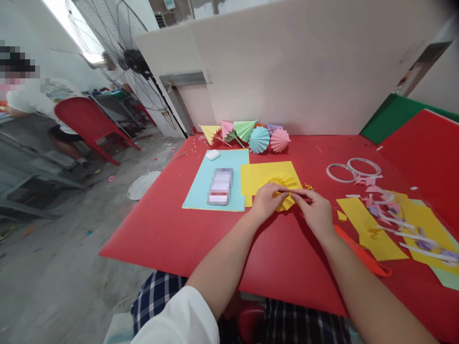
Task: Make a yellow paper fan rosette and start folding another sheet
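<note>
A yellow pleated paper fan (286,204), spread into a partly round shape, is between my two hands just above the red table. My left hand (268,201) pinches it from the left with thumb and forefinger. From the right, the fingertips of my right hand (317,210) are closed on its edge near the centre, close to the left fingertips. My fingers hide part of the folds. Behind the fan lies a flat yellow sheet (267,174). Small yellow paper scraps (309,187) are by my right fingers.
Folded paper umbrellas (258,140) stand at the back. Left are a blue sheet (197,191), a phone (220,186) and a white object (213,155). Right are rings (364,167), yellow strips (373,234), an orange-handled tool (362,251) and scraps. A person (43,100) sits far left.
</note>
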Available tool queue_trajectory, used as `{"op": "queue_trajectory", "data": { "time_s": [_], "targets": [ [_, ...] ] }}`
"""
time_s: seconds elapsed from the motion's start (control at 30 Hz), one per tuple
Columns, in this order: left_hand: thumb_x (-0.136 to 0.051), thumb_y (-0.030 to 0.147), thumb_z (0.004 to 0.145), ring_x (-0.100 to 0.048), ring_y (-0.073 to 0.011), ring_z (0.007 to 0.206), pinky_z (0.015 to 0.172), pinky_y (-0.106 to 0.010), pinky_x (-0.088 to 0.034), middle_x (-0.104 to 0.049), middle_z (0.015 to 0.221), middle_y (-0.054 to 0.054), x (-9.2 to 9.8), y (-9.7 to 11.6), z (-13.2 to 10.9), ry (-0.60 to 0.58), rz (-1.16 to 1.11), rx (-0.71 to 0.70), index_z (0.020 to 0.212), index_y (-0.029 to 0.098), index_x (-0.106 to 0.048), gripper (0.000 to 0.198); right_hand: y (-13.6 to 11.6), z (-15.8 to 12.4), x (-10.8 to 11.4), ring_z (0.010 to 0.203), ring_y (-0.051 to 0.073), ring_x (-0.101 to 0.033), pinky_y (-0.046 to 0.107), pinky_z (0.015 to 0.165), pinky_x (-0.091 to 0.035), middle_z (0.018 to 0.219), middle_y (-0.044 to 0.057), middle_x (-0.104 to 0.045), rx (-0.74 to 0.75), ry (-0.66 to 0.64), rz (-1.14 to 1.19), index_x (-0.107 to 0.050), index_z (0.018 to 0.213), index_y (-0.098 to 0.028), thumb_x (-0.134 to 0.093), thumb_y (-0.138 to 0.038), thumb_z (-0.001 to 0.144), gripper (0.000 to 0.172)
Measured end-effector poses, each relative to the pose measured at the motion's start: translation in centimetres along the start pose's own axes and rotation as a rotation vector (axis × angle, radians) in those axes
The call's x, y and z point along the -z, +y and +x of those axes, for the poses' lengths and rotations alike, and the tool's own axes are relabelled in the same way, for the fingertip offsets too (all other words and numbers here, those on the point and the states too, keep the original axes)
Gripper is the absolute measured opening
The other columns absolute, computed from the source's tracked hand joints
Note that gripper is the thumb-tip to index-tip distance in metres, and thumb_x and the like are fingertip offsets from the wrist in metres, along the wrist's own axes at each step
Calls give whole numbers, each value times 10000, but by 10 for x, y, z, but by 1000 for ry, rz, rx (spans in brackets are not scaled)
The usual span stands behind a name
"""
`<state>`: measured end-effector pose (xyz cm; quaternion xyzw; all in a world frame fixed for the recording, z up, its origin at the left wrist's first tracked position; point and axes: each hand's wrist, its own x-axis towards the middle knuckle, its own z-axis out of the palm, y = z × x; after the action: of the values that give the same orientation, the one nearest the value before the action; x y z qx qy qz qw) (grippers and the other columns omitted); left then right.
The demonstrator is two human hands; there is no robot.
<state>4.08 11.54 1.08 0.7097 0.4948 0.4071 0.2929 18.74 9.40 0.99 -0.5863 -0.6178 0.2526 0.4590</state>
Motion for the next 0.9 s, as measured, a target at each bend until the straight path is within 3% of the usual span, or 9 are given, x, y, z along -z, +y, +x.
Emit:
{"op": "queue_trajectory", "data": {
  "time_s": [0.3,0.57,0.9],
  "targets": [
    [-536,241,810,-574,-140,835,810,-278,-445,-651,843,-17,0,-1,1,9,56,-24,819,198,-643,116,5,3,2,744,198,-625,340,713,-494,850,39,-691,-30,-2,1,-694,860,-240,-591,-458,710,284],
    [-472,231,847,-533,-140,831,789,-274,-436,-607,834,-24,-1,-5,-2,-13,130,-130,834,190,-603,138,6,3,0,751,178,-602,316,687,-490,835,26,-655,43,-22,-47,-677,811,-239,-566,-404,753,207],
    [-448,253,861,-526,-149,843,786,-283,-435,-594,853,-30,-2,-5,-2,-27,169,-128,849,197,-586,150,12,3,-5,726,167,-566,322,647,-495,873,52,-588,188,1,-127,-670,857,-227,-523,-456,787,281]
  ]
}}
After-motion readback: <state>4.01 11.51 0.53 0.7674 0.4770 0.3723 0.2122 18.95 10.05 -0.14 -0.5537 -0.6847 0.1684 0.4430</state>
